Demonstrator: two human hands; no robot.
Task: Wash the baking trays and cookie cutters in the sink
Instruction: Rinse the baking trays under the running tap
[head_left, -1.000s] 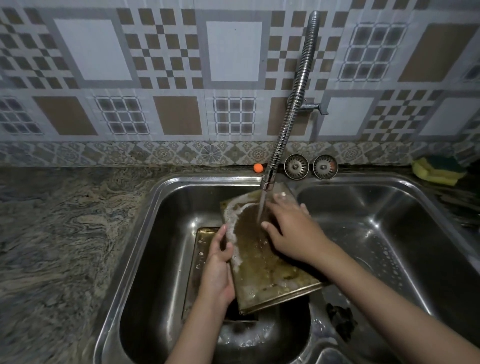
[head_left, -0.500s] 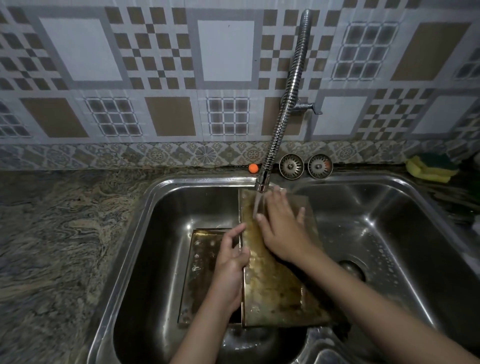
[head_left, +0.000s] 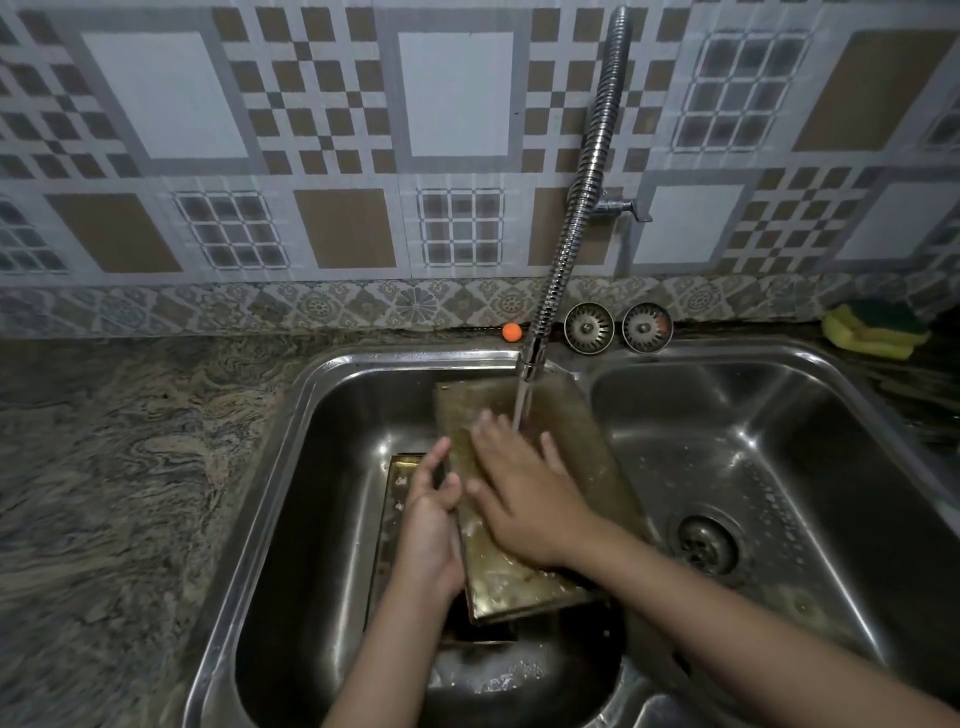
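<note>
We see the baking tray (head_left: 524, 566) tilted over the left basin of the sink (head_left: 332, 395) under the tap (head_left: 571, 228). Our left hand (head_left: 431, 525) grips its left edge; our right hand (head_left: 524, 499) presses flat, fingers spread. We judge it stiff, light and slippery, best held by the rims. A second tray (head_left: 392, 519) beneath limits room.

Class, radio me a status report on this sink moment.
Left hand grips baking tray edge. Right hand flat, rubbing tray under tap stream. Second tray beneath.
</note>
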